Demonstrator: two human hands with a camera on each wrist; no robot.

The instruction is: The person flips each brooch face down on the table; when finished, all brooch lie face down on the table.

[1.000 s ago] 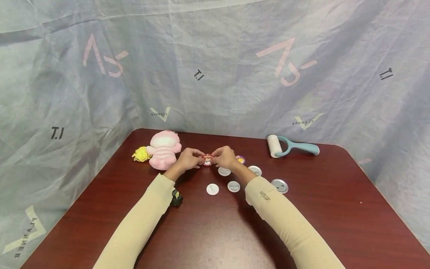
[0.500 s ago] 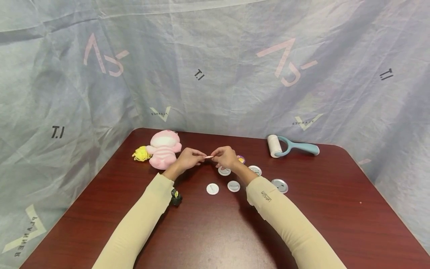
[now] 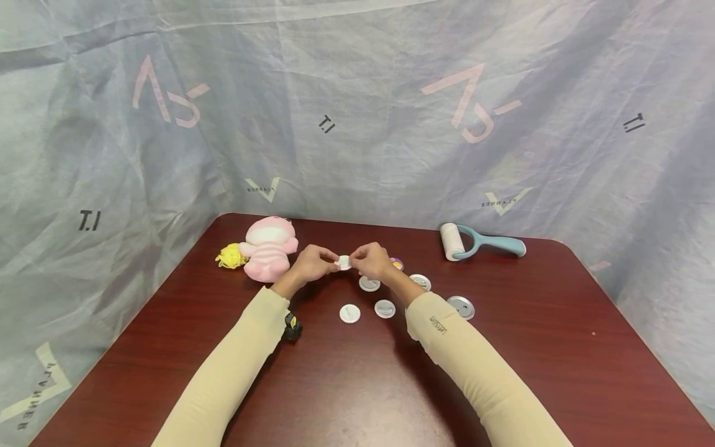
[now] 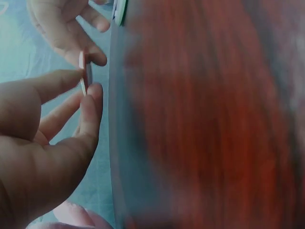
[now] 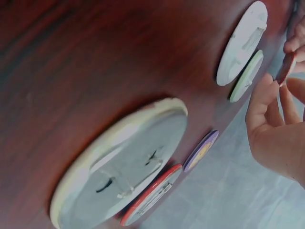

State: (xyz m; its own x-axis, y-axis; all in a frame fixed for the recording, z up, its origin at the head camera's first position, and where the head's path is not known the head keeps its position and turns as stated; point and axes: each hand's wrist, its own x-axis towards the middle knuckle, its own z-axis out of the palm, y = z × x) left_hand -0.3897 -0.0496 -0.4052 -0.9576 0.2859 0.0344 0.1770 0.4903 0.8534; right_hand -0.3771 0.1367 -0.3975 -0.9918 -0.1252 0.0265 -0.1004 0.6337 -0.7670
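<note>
Both hands meet over the back middle of the table around a small round pin badge (image 3: 344,262). My left hand (image 3: 313,263) pinches its left edge between thumb and fingers, and my right hand (image 3: 373,261) pinches the right edge. Its pale back faces the head camera. In the left wrist view the badge (image 4: 86,69) appears edge-on, and the right wrist view shows its red rim (image 5: 287,67). Below the right hand lies a badge (image 3: 369,284) with its back up. Two more badges, one white (image 3: 350,313) and one silver-backed (image 3: 385,308), lie nearer.
A purple badge (image 3: 397,263), a white-rimmed badge (image 3: 420,282) and a large badge (image 3: 461,307) lie around the right forearm. Pink plush toy (image 3: 269,248) and yellow yarn-like bundle (image 3: 231,256) are at left. A blue-handled lint roller (image 3: 491,243) rests at the back right.
Between both hands, the badge has turned over from its red printed face, through edge-on, to its pale back. The hands stay in nearly the same place.
</note>
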